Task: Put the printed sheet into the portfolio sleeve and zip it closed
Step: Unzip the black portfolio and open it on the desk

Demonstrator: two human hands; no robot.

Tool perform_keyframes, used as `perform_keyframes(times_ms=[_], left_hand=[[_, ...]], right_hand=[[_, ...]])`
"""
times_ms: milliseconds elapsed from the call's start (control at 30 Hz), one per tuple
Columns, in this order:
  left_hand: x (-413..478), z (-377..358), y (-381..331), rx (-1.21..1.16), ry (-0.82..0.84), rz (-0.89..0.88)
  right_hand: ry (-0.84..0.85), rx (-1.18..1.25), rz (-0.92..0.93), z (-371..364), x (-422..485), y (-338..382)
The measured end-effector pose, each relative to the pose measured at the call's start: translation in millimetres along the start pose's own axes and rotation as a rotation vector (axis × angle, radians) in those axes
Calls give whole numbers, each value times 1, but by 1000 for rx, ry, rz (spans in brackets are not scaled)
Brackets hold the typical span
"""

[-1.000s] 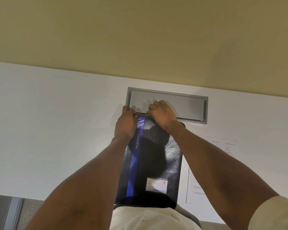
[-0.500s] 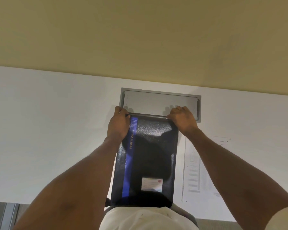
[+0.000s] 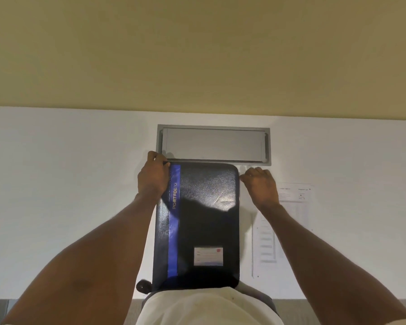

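A black portfolio sleeve (image 3: 204, 219) with a blue stripe and a small label lies lengthwise on the white desk (image 3: 68, 195) in front of me. My left hand (image 3: 152, 178) grips its far left corner and holds it down. At the far right corner, my right hand (image 3: 259, 186) has its fingers pinched together against the sleeve's edge where the zipper runs. The pull itself is hidden by my fingers. The printed sheet (image 3: 293, 219) lies flat on the desk just right of the sleeve, partly under my right forearm.
A grey recessed cable hatch (image 3: 213, 144) sits in the desk just beyond the sleeve. A yellowish wall (image 3: 197, 55) rises behind the desk. A dark round knob (image 3: 143, 286) shows at the desk's near edge, beside my lap.
My right hand has slid from the middle of the sleeve's far edge to its far right corner. The left hand has stayed on the left corner. The view has shifted slightly.
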State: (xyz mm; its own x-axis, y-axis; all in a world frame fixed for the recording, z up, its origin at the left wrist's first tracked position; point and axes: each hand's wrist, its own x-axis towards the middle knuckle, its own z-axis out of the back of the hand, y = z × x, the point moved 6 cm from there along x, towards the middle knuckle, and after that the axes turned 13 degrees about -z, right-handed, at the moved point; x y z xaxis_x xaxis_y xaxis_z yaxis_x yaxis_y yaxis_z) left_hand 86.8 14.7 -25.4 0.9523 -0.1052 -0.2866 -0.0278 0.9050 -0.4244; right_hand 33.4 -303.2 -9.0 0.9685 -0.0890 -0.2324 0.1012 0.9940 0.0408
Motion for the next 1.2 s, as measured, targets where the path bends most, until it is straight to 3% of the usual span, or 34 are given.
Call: perform_keyframes(times_ms=[200, 400, 533, 700, 900, 1200], left_hand=[[1, -2, -3, 51, -18, 3], [-8, -5, -26, 246, -6, -10], [-35, -25, -66, 238, 35, -191], [-95, -93, -123, 212, 211, -401], [-144, -156, -156, 227, 307, -323], [-152, -159, -161, 228, 336, -285]], right_hand=[[23, 44, -45, -19, -46, -2], [28, 163, -143, -22, -65, 3], [55, 220, -171, -20, -64, 4], [39, 289, -196, -13, -63, -1], [73, 194, -108, -18, -59, 0], [59, 138, -53, -24, -68, -5]])
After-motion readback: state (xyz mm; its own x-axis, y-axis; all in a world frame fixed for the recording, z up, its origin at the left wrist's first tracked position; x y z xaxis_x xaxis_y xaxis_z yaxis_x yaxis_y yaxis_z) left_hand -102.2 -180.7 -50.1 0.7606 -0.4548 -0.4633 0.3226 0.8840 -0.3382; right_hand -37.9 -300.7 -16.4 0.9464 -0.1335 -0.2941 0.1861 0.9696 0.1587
